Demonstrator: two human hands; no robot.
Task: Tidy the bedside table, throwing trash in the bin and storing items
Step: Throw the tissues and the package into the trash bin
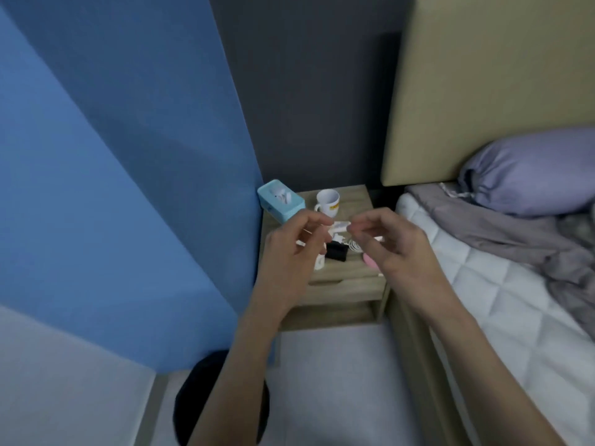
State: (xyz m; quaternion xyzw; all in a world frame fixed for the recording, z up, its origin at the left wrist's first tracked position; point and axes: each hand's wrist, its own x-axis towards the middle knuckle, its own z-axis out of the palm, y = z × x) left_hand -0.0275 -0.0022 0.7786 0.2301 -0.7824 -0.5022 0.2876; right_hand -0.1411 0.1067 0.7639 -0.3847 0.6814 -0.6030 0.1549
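A small wooden bedside table stands between the blue wall and the bed. On it are a white mug, a light blue tissue box, a black charger block, a coiled white cable, a small white item and a pink object. My left hand and my right hand hover above the table with fingers curled and apart. Neither hand visibly holds anything. Part of the clutter is hidden behind them.
A dark round bin sits on the floor at the lower left, partly behind my left arm. The bed with a white quilted mattress, grey blanket and purple pillow is on the right. The table has a drawer below its top.
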